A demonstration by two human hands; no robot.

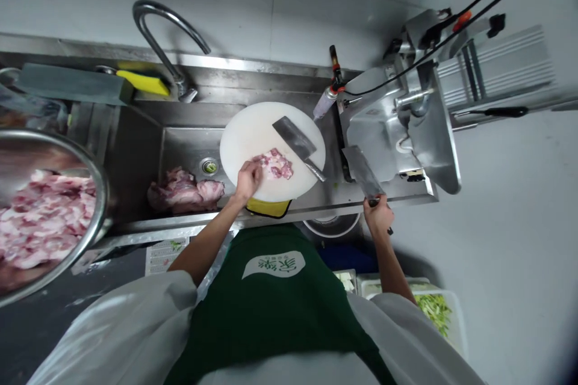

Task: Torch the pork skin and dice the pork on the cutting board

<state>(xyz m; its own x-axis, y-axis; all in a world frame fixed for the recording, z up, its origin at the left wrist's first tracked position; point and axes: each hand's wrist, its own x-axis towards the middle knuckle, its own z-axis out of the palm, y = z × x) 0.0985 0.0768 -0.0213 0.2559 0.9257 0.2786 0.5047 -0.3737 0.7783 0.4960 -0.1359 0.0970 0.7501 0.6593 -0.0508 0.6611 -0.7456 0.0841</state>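
My right hand point(378, 215) grips a cleaver point(362, 169) by its handle, off to the right of the board, with the blade pointing away over the sink's right end. On the round white cutting board point(239, 132) lies a small heap of cut raw meat point(279, 165). My left hand point(249, 179) is at the left end of this heap, fingers curled together; whether meat is between them is hidden. A second cleaver point(295, 137) lies flat on the board behind the meat, its handle pointing to the front right.
Large raw meat pieces point(185, 191) lie in the sink point(180, 144) left of the board. A steel bowl point(102, 192) of cut meat stands far left. Behind are a faucet point(158, 42), a whetstone-like grey block point(74, 83) and a torch canister point(326, 102). A metal slicer point(433, 126) occupies the right.
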